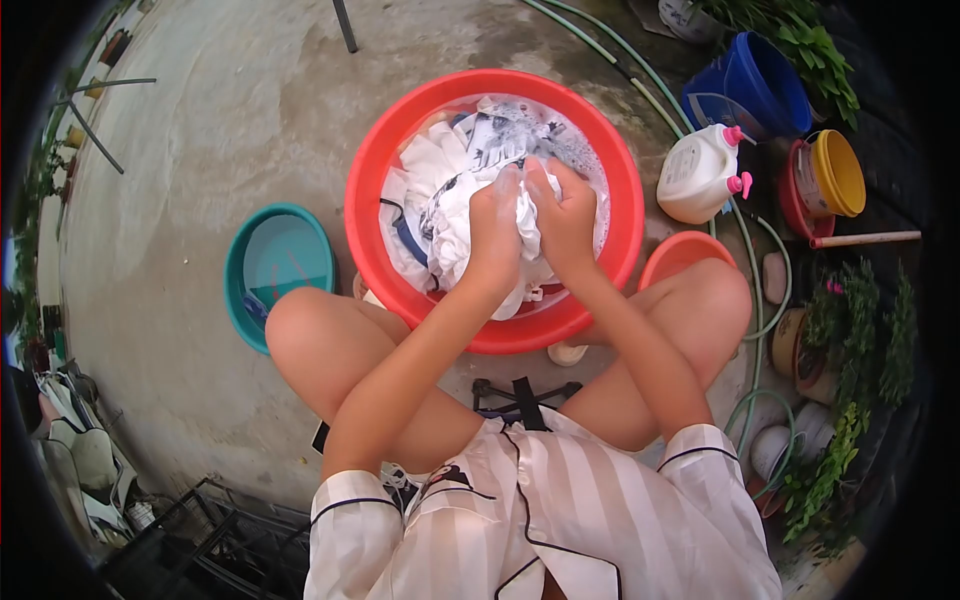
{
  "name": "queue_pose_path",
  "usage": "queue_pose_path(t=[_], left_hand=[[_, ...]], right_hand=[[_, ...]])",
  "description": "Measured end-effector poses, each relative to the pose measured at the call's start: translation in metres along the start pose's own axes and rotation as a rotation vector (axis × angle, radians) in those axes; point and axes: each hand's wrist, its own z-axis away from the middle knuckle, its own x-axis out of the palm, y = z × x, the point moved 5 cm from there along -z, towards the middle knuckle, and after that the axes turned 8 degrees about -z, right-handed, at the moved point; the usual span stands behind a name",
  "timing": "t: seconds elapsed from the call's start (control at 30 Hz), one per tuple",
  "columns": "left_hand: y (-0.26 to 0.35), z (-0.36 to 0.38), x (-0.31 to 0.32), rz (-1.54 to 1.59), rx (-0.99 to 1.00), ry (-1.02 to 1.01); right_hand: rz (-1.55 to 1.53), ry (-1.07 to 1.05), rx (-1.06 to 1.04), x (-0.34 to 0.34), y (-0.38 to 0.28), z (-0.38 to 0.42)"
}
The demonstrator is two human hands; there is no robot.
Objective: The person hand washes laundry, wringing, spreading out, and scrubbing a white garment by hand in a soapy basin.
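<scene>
A large red basin (372, 262) stands between my knees, holding soapy water and a heap of wet white clothes (436, 160). Over the middle of it, my left hand (496, 222) and my right hand (566, 212) are close together, thumbs side by side. Both are closed around a bunched white garment (527, 215), part of which hangs down below them. Dark trim and a printed pattern show on some of the cloth. Suds (572, 150) float along the far right of the basin. The fingertips are partly hidden in the fabric.
A teal basin (240, 318) of water sits left of my knee. At right are a detergent jug (694, 178) with pink caps, an orange basin (690, 246), a blue bucket (712, 100), a yellow bucket (842, 172), a green hose (748, 250) and potted plants (850, 330).
</scene>
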Motion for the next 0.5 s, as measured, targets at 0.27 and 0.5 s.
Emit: queue_pose_path(t=[0.27,0.5], left_hand=[[-0.004,-0.012,-0.013,0.071,-0.161,0.077],[0.000,0.007,0.002,-0.084,-0.134,-0.020]], right_hand=[[0.133,-0.203,-0.268,0.016,-0.022,0.027],[-0.132,0.026,0.070,-0.002,0.012,-0.004]])
